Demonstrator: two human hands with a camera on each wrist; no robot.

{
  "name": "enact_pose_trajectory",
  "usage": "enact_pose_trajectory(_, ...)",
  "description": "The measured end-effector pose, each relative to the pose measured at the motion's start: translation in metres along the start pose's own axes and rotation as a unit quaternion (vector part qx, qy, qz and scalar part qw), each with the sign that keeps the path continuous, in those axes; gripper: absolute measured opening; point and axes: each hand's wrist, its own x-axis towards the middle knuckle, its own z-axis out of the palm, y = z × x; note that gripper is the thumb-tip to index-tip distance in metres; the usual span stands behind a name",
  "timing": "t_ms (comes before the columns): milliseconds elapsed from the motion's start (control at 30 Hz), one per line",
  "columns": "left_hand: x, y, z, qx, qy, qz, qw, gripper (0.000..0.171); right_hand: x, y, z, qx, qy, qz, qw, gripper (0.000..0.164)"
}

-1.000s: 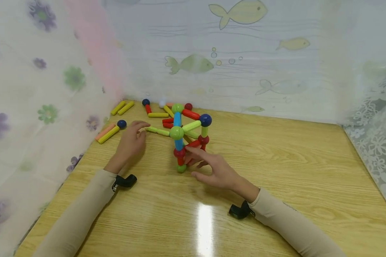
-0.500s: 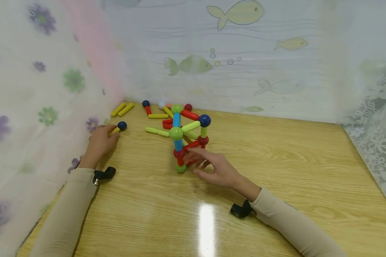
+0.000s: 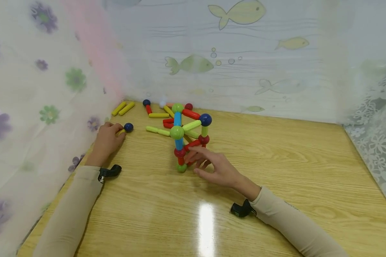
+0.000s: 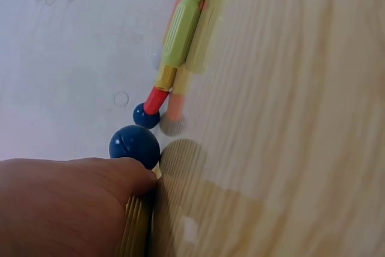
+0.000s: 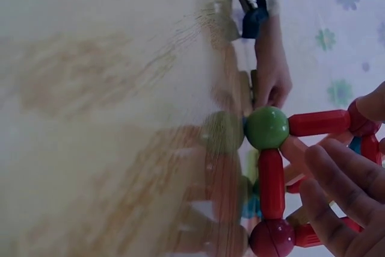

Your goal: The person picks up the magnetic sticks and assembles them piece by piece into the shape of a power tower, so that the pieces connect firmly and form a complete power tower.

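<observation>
My left hand (image 3: 107, 141) pinches a yellow magnetic rod (image 4: 137, 227) with a dark blue ball (image 3: 128, 127) at its end, low at the table's left side. In the left wrist view the thumb lies over the rod just behind the ball. A frame of magnetic rods and balls, with a light green ball (image 3: 177, 132) at an upper corner, stands mid-table. Beside its near side is my right hand (image 3: 218, 169), fingers loosely extended, one fingertip at a dark red ball (image 5: 361, 118). Two joined lime rods (image 3: 157, 131) stick out leftward from the frame.
Behind the frame lie loose pieces: red rods (image 3: 168, 123), a yellow rod (image 3: 159, 115), and a blue ball (image 3: 146, 102) joined to a red rod. Two yellow rods (image 3: 127, 108) lie at the back left corner. Patterned cloth (image 3: 51, 71) borders the table (image 3: 292, 167).
My left hand has left the lime rods' end, moved left to the yellow rod with the blue ball, and shifted it slightly right. My right hand stays at the frame.
</observation>
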Motion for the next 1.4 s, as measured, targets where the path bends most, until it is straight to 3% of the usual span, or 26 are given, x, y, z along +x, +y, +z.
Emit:
enact_pose_trajectory(233,-0.001,-0.003,0.001,-0.006,0.006,0.025,0.9997,0.028,0.0,0.0,0.001,0.005,-0.007,0.001,1.0,0.062)
enact_pose_trajectory(567,-0.001,-0.001,-0.005,-0.023,-0.01,-0.026,0.9994,0.036,0.0,-0.001,0.0,0.008,-0.016,0.022,1.0,0.063)
enact_pose_trajectory(833,-0.002,0.0,-0.008,0.037,-0.007,-0.046,0.9982,0.037,-0.001,0.0,0.0,0.014,-0.018,0.027,0.999,0.065)
enact_pose_trajectory(1133,-0.001,0.001,-0.011,0.032,-0.044,-0.077,0.9955,0.033,-0.001,0.0,0.001,0.003,-0.037,0.025,0.999,0.063)
enact_pose_trajectory(1400,0.001,0.002,-0.011,0.004,-0.052,-0.057,0.997,0.038,0.0,-0.002,0.0,0.003,-0.04,0.032,0.999,0.063)
